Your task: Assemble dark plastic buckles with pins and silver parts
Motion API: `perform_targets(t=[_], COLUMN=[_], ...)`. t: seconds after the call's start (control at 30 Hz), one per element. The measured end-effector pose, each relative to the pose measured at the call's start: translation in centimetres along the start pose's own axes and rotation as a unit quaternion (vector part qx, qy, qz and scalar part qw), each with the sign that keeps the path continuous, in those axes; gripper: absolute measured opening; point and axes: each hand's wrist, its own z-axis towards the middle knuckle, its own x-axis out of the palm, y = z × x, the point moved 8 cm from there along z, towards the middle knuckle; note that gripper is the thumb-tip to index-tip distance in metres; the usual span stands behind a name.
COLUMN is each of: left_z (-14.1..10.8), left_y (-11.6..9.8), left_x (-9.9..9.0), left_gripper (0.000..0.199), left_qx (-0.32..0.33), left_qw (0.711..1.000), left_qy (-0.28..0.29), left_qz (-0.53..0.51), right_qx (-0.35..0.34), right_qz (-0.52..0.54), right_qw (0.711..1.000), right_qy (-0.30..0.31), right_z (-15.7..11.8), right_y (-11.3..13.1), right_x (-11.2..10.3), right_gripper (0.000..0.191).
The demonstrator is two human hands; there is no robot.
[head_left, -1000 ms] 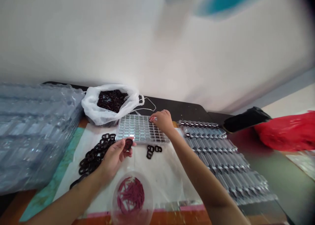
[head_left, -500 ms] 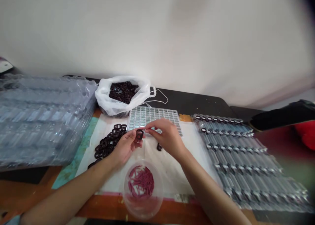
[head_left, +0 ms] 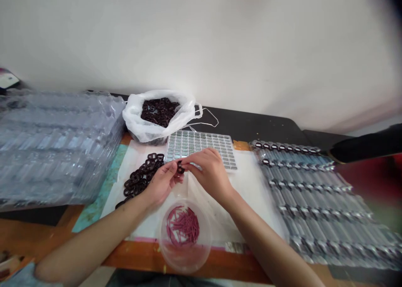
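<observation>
My left hand (head_left: 163, 180) is closed, holding a small black plastic piece (head_left: 180, 168) with an opening through it between thumb and fingers. From the right, my right hand (head_left: 209, 169) meets it, thumb and forefinger pinched together against the piece; whatever lies between those fingertips is too small to make out. Beside my left hand is a pile of similar dark pieces (head_left: 138, 179) on white paper (head_left: 241, 203). Just behind my hands lies a tray (head_left: 233, 153) of small rectangular parts. A clear plastic tub (head_left: 185, 259) with thin pink strips (head_left: 185, 228) stands below my hands.
A white plastic bag (head_left: 135, 121) full of dark pieces stands at the back. Stacked clear plastic trays (head_left: 56, 153) fill the left. On the right lies a ribbed clear tray (head_left: 317, 199) with dark pieces in its far rows. A dark sleeve (head_left: 370, 144) reaches in at the far right.
My right fingertips have moved in against the black piece, which now shows less between my hands. The loose dark piece under my right hand is now hidden. The view has shifted slightly.
</observation>
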Motion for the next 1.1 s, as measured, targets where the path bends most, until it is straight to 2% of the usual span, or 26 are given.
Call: perform_targets(t=[0.2, 0.37, 0.57, 0.87, 1.0, 1.1], left_z=[0.1, 0.0, 0.1, 0.1, 0.3, 0.2], left_y=[0.1, 0.2, 0.0, -0.5, -0.5, -0.6], left_x=[-0.2, 0.0, -0.1, -1.2, -2.0, -2.1], left_gripper=[0.051, 0.058, 0.057, 0.05, 0.054, 0.057], left_qx=[0.007, 0.01, 0.021, 0.02, 0.01, 0.004], left_qw=[1.0, 1.0, 1.0, 0.997, 0.994, 0.992], left_qy=[-0.018, -0.008, 0.003, -0.063, -0.099, -0.112], left_qz=[0.003, -0.004, -0.013, -0.045, -0.053, -0.052], right_qx=[-0.02, -0.067, -0.131, -0.138, -0.146, -0.143], right_qz=[-0.018, -0.038, -0.091, -0.137, -0.157, -0.164], right_qw=[0.999, 0.994, 0.982, 0.979, 0.976, 0.975], right_qy=[-0.023, -0.076, -0.099, -0.059, -0.044, -0.033], right_z=[-0.2, -0.4, -0.8, -1.4, -1.5, -1.2], right_y=[0.4, 1.5, 2.8, 4.4, 4.2, 3.9], right_x=[0.0, -0.6, -0.7, 0.0, 1.0, 0.8], right_gripper=[0.016, 0.015, 0.014, 0.026, 0.026, 0.024])
